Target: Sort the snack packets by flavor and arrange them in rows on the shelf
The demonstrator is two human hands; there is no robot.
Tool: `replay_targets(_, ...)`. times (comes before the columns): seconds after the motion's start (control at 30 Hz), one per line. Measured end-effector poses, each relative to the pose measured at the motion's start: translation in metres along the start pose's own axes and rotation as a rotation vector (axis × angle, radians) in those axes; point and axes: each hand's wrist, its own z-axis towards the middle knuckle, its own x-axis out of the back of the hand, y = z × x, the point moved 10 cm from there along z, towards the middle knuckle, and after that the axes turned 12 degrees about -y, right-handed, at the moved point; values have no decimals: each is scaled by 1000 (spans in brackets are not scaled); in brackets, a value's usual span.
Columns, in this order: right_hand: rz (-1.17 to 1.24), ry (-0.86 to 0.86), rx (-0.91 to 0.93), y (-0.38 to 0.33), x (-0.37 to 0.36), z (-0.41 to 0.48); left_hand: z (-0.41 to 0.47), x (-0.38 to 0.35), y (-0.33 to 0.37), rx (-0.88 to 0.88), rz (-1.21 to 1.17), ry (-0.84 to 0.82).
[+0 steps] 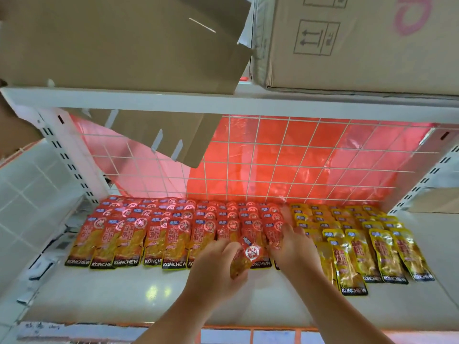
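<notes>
Red snack packets (139, 234) lie in overlapping rows across the left and middle of the white shelf (139, 291). Yellow snack packets (360, 242) fill rows on the right. My left hand (216, 266) grips one red packet (244, 258) just in front of the red rows, tilted. My right hand (290, 247) rests on the rightmost red row, fingers curled over a red packet (274, 233) at the border with the yellow ones.
A white wire grid (285, 165) with red plastic behind it backs the shelf. Cardboard boxes (347, 40) sit on the upper shelf board (223, 101), and a cardboard flap (161, 135) hangs down at the left. Slotted uprights flank both sides.
</notes>
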Motion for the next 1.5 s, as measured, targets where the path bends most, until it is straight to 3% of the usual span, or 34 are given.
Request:
replay_targets(0.23,48,-25,24,-2,7,0,-1,-2,-1,23,-6,-17)
replay_targets(0.33,110,55,102,5,29,-11,-2,-1,2,37,-15,-1)
replay_targets(0.47,1,157,156,48,50,-40,1,-7,17,-9,-28,6)
replay_targets(0.67,-253,-81,255,87,15,-77,9,-16,44,-69,-35,8)
replay_targets(1.13,-217,-8,372,87,14,-74,12,-37,67,-61,32,-68)
replay_targets(1.37,-160,69,413,79,19,-78,6,-29,58,10,27,-39)
replay_targets(1.5,-91,125,542,42,22,-80,-8,-12,42,83,8,25)
